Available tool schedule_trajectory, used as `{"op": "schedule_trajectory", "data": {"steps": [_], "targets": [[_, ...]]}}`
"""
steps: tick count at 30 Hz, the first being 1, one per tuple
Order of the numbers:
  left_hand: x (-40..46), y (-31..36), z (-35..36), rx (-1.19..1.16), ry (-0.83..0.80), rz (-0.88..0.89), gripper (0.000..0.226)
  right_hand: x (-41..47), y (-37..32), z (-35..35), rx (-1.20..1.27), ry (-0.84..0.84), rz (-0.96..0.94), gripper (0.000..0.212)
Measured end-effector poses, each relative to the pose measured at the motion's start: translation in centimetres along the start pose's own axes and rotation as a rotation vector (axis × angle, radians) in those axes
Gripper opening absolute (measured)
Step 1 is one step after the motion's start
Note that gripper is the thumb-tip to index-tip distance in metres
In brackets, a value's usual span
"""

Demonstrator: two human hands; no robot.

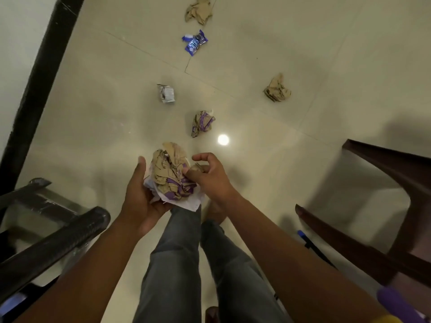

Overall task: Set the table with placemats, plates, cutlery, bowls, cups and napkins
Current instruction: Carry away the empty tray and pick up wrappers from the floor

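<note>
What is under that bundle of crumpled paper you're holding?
Under the crumpled paper bundle lies a white sheet, cupped by the left hand. The right hand pinches its edge. Below are grey trouser legs. The bundle's inside is hidden.

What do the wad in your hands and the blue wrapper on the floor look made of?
Wad: crumpled paper, matte tan with purple print, judging by its sharp creases; the left hand cups it and the right hand pinches it.
Blue wrapper: probably plastic film, glossy, with shiny highlights.
</note>
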State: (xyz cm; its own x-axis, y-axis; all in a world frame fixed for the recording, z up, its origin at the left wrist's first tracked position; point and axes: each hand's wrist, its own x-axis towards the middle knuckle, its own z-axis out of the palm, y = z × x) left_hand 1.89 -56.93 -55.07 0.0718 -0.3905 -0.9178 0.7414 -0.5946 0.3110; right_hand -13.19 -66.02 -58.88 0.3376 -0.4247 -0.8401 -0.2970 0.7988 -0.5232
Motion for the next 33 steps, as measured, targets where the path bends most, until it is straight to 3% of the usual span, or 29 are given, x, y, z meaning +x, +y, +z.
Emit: {"op": "schedule_trajectory", "data": {"steps": [4, 9, 15, 19, 24, 27, 30, 33], "targets": [[1.6, 1.4, -0.5, 0.22, -0.075, 0.034, 0.071, 1.2, -1.0, 0.5, -0.175, 0.023, -0.085, 0.048], [4.3, 3.7, -1.1, 0.227, 0.019, 0.081, 0.058, 3.5, -3.8, 1.3, -0.232, -0.011, -0.068, 0.054], [6.4, 8.5, -2.5, 0.259, 0.018, 0.076, 0.084, 7.4, -8.3, 2.1, -0.163, -0.01, 0.071, 0.032], [8.2, 10.3, -4.2, 0.256, 0.042, 0.064, 0.082, 11.8, -9.5, 1.3, -0.282, 0.109, 0.105, 0.023], [11.0, 10.1, -6.4, 0.287, 0.127, 0.042, 0.085, 17.7, -7.5, -0.9, -0.767, 0.125, 0.061, 0.015], [12.8, 8.5, -7.4, 0.238, 0.185, 0.043, 0.093, 21.5, -5.9, -2.5, -1.182, 0.042, -0.029, 0.036], [14.3, 6.5, -8.3, 0.156, 0.224, 0.065, 0.075, 25.8, -4.3, -3.1, -1.538, -0.027, -0.118, 0.056], [16.0, 4.7, -8.6, 0.061, 0.221, 0.075, 0.068, 30.4, -3.0, -3.2, -1.763, -0.024, -0.238, 0.062]]}}
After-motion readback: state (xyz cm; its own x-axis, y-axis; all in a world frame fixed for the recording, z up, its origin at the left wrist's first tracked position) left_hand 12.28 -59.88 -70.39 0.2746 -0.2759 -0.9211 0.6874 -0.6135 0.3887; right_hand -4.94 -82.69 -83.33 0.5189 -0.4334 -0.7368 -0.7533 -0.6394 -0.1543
